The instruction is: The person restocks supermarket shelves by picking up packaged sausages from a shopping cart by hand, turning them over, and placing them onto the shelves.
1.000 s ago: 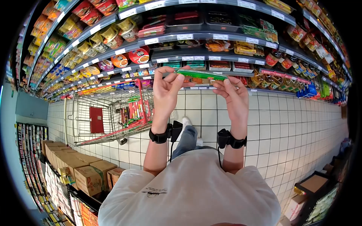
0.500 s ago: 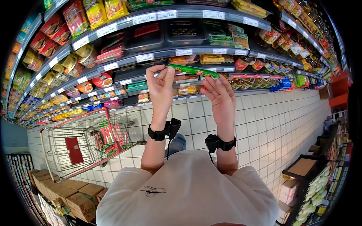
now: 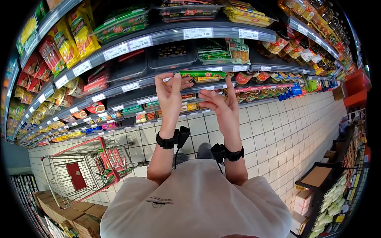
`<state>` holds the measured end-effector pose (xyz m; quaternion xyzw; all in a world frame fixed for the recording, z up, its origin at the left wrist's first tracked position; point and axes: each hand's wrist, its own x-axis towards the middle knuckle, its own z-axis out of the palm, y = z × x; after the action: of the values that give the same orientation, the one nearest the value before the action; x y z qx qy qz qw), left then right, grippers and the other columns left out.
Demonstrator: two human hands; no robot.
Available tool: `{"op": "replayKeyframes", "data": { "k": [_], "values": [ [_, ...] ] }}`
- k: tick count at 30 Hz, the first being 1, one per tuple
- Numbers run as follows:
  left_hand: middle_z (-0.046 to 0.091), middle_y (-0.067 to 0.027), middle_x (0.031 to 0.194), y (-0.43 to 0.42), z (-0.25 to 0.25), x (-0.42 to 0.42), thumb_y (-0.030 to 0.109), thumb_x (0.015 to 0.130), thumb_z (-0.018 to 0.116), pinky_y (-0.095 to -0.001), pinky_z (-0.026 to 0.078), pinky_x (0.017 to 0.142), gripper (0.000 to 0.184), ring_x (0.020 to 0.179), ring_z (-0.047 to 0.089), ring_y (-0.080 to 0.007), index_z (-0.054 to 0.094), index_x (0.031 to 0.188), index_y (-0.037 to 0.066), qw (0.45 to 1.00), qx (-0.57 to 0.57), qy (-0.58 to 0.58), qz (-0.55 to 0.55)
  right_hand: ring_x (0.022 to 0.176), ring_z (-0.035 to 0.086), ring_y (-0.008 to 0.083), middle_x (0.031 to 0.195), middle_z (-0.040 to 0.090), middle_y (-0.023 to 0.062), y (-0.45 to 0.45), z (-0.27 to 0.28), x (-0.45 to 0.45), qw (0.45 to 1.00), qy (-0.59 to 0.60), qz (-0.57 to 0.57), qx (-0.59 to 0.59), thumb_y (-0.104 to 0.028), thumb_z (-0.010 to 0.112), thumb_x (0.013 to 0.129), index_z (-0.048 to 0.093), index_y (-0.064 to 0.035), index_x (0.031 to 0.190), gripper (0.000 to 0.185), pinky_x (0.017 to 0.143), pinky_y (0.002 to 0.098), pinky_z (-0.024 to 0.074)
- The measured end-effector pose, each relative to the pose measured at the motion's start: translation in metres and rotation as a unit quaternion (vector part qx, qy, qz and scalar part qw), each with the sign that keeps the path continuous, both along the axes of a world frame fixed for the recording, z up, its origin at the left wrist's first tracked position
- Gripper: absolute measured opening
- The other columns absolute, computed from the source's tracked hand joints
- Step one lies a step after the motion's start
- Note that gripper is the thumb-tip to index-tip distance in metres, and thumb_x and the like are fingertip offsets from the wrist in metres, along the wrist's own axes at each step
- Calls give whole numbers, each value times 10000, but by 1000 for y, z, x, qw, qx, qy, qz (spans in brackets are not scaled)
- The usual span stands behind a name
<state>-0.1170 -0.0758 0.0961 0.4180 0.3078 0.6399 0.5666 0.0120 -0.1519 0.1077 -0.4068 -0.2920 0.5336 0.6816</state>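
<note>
A slim green wrapped sausage (image 3: pixel 204 73) lies nearly level in front of the shelves. My left hand (image 3: pixel 170 97) pinches its left end between thumb and fingers. Close to the right end is my right hand (image 3: pixel 223 107), its index finger pointing up beside the tip, possibly touching it. The other fingers of that hand are loosely spread and hold nothing. Behind the sausage, a shelf tray holds green sausages (image 3: pixel 212 53) next to a pale green packet (image 3: pixel 239 51).
Shelves with price tags (image 3: pixel 198 33) curve across the view, stocked with snacks and bottles (image 3: pixel 313 16). A shopping cart (image 3: pixel 75 152) holding red and green packs stands on the tiled floor to the left. Cardboard boxes (image 3: pixel 88 224) sit behind it, and a rack (image 3: pixel 337 194) is at lower right.
The view has turned, and the shelves appear lower. The sausage has gone from slanting to nearly level. My right hand's fingers have moved off it, leaving the index finger raised by its tip.
</note>
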Motion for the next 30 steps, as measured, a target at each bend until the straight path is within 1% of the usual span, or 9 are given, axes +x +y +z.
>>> {"op": "replayKeyframes", "data": {
  "k": [3, 5, 10, 16, 19, 21, 24, 27, 30],
  "values": [
    [608, -237, 1103, 14, -3, 24, 185, 966, 499, -306, 536, 741, 185, 816, 674, -272, 358, 959, 66, 1000, -3, 9, -7, 942, 654, 298, 1039, 632, 255, 23, -7, 27, 1000, -5, 25, -4, -96, 538, 921, -50, -51, 1466, 804, 778, 371, 562],
    [606, -240, 1108, 25, -5, 43, 189, 967, 497, -305, 535, 734, 186, 809, 675, -270, 357, 955, 67, 1000, -10, 14, 21, 974, 639, 313, 1055, 622, 259, 41, -11, 45, 998, 6, 62, -25, -100, 534, 922, 36, -81, 1480, 748, 795, 393, 552],
    [607, -245, 1106, 55, -5, 97, 207, 970, 492, -300, 546, 712, 202, 799, 675, -275, 365, 972, 50, 995, -44, 36, 80, 947, 650, 291, 1045, 629, 250, 76, -24, 108, 995, 37, 93, -12, -101, 550, 916, 27, -65, 1473, 765, 776, 364, 561],
    [506, -160, 1048, 77, -29, 156, 304, 967, 492, -326, 558, 733, 340, 874, 658, -273, 408, 1104, 4, 983, -80, 87, 140, 924, 654, 285, 1011, 638, 240, 113, -47, 167, 991, 76, 107, -38, -97, 572, 890, 53, -45, 1466, 777, 760, 363, 561],
    [545, -148, 988, 84, -46, 168, 294, 972, 477, -317, 557, 676, 361, 780, 655, -236, 428, 1190, 11, 978, -75, 124, 150, 933, 651, 284, 1009, 634, 239, 124, -55, 188, 989, 74, 120, -51, -105, 579, 886, 27, -56, 1469, 804, 761, 374, 558],
    [592, -102, 810, 87, -51, 169, 232, 975, 467, -287, 531, 540, 348, 617, 627, -181, 419, 1260, 38, 982, -138, 118, 57, 942, 648, 286, 1011, 632, 240, 132, -63, 197, 987, 76, 126, -62, -102, 579, 884, 16, -61, 1470, 813, 763, 381, 557],
    [581, -93, 751, 89, -49, 174, 194, 951, 491, -308, 536, 564, 413, 634, 619, -183, 382, 1310, 22, 974, -187, 121, 30, 964, 642, 305, 1042, 621, 251, 144, -80, 209, 984, 102, 127, -78, -66, 556, 882, 80, -76, 1468, 755, 813, 426, 539],
    [595, -106, 751, 91, -60, 177, 149, 929, 501, -312, 533, 569, 479, 637, 622, -187, 320, 1348, 4, 967, -216, 132, -5, 938, 651, 303, 1011, 634, 239, 151, -101, 218, 975, 125, 156, -94, -94, 581, 876, -42, -76, 1471, 861, 775, 406, 549],
    [622, -131, 790, 95, -68, 181, 116, 910, 506, -313, 533, 573, 568, 642, 627, -193, 239, 1394, -13, 966, -226, 127, -26, 936, 652, 301, 1004, 636, 236, 156, -111, 224, 973, 122, 162, -111, -96, 582, 877, -53, -81, 1471, 870, 784, 407, 547]
  ]
}}
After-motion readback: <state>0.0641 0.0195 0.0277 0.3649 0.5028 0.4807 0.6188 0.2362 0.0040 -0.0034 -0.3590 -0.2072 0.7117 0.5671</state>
